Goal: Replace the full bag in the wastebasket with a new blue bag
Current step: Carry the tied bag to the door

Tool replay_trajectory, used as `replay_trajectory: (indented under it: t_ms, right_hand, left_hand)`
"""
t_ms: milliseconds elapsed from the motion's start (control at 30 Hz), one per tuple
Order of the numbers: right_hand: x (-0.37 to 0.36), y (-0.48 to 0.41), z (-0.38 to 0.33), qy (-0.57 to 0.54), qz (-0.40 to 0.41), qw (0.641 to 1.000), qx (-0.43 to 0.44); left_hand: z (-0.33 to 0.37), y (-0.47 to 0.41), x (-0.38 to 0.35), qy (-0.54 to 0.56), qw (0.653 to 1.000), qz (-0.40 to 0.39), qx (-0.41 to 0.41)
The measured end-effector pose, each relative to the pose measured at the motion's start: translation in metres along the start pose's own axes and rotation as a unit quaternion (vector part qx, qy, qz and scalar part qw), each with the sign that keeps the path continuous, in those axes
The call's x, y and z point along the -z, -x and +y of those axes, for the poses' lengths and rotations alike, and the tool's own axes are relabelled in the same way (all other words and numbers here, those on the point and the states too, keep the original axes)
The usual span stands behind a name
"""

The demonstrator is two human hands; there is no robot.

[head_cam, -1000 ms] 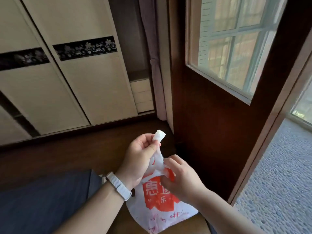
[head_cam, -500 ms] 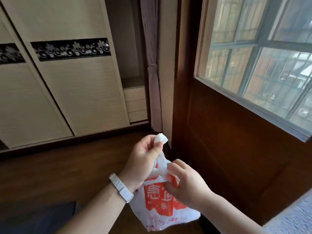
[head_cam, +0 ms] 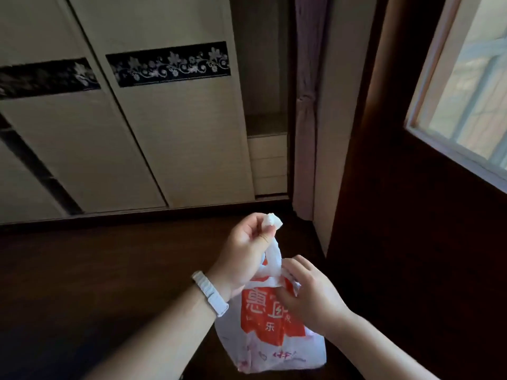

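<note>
A full white plastic bag (head_cam: 270,338) with a red printed panel hangs in the air at the bottom centre. My left hand (head_cam: 247,253) pinches one twisted handle of the bag and holds it up, the handle's end poking out above my fingers. My right hand (head_cam: 310,294) grips the bag's gathered neck and other handle just below and to the right. A white band sits on my left wrist. No wastebasket and no blue bag are in view.
A cream sliding-door wardrobe (head_cam: 153,138) with a dark floral strip fills the back. A tied curtain (head_cam: 306,111) hangs beside it. A dark wooden wall with a window (head_cam: 466,91) stands close on the right. The floor (head_cam: 96,270) is dark wood.
The view has swung left, away from the window and doorway, and the dark blue patch at the lower left has left the view. Both hands keep their hold on the bag's handles.
</note>
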State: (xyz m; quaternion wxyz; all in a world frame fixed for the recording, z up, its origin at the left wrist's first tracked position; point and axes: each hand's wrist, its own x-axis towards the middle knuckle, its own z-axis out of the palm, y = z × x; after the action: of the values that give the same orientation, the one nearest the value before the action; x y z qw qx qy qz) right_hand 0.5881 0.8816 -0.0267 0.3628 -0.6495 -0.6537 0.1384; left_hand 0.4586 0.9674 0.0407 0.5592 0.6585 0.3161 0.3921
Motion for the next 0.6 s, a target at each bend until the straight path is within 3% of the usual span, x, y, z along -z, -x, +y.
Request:
replay_trajectory:
  t_ms: [333,600]
  right_hand:
    - [0.012,-0.165,0.068,0.028,-0.090,0.985,0.147]
    - [-0.022,-0.249,0.072,0.059,-0.122,0.975,0.178]
  left_hand:
    - [0.004,-0.124,0.020,-0.101,0.992,0.075,0.034]
    - [-0.008,-0.177,0.068,-0.020,0.985,0.164,0.042]
